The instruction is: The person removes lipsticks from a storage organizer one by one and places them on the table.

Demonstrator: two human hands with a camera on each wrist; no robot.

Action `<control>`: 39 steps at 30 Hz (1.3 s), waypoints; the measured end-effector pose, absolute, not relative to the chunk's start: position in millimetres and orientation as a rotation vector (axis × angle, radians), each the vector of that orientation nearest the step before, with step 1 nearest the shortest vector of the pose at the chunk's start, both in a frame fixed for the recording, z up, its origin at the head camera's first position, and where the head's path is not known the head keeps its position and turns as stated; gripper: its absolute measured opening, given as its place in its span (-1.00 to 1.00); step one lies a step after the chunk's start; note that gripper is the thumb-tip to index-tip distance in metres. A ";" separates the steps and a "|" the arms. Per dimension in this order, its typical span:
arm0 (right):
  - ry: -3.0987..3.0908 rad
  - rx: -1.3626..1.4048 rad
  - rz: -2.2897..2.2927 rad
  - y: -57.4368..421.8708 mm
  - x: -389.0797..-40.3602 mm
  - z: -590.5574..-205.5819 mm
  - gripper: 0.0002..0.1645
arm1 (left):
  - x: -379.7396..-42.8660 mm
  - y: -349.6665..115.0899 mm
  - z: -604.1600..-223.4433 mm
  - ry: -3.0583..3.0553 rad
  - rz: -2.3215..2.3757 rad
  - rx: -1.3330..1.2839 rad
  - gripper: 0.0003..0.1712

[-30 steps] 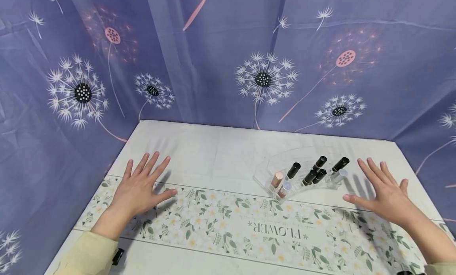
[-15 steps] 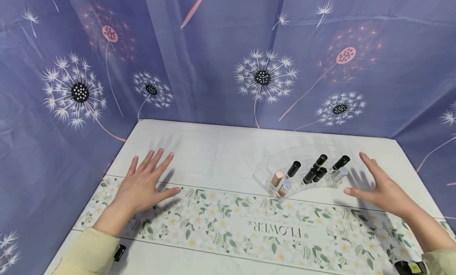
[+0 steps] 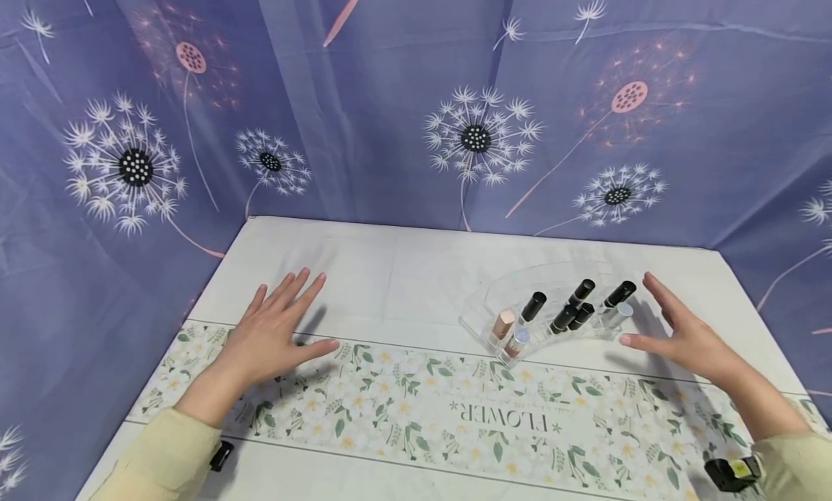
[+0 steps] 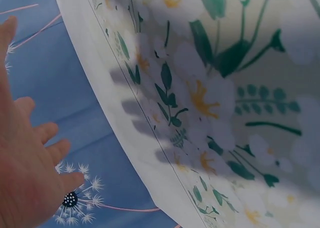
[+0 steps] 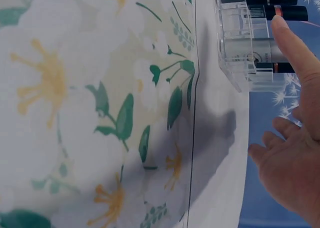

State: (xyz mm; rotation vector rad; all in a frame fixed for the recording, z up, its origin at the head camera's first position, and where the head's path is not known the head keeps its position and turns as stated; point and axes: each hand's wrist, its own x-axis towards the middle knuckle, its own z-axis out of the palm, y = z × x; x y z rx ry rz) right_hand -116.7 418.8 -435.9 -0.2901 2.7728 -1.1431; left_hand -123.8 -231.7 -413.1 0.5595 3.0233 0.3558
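Purple curtain backs the table; left hand and right hand spread, empty; likely pre-grasp: the right-side organizer would need a curled grip.

The left hand and right hand were bare. Beside the pale yellow left sleeve sat a black device; right of that sleeve, a matching right sleeve adjoined a yellow-patched black unit.

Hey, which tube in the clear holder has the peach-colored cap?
The leftmost tube in the head view. Only its cap looks peach; the other caps showing are black or silvery.
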 end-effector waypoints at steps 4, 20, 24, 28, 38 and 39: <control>2.719 -0.314 -1.222 415.5 -120.8 -438.8 0.44 | -123.5 -228.5 -410.4 3.009 0.406 0.560 0.25; 2.608 -0.325 -1.336 415.0 -132.7 -444.6 0.42 | -123.5 -224.5 -412.5 2.998 0.489 0.588 0.25; 2.592 -0.335 -1.345 412.7 -135.1 -444.5 0.45 | -123.5 -221.9 -413.4 2.987 0.499 0.601 0.26; 2.586 -0.323 -1.339 409.6 -137.3 -445.0 0.47 | -122.6 -218.8 -414.4 2.979 0.525 0.612 0.25; 2.575 -0.285 -1.303 405.1 -142.7 -447.4 0.50 | -121.9 -214.0 -414.5 2.953 0.559 0.625 0.23; 2.576 -0.282 -1.299 404.9 -143.1 -447.6 0.50 | -122.3 -214.1 -414.4 2.950 0.557 0.622 0.23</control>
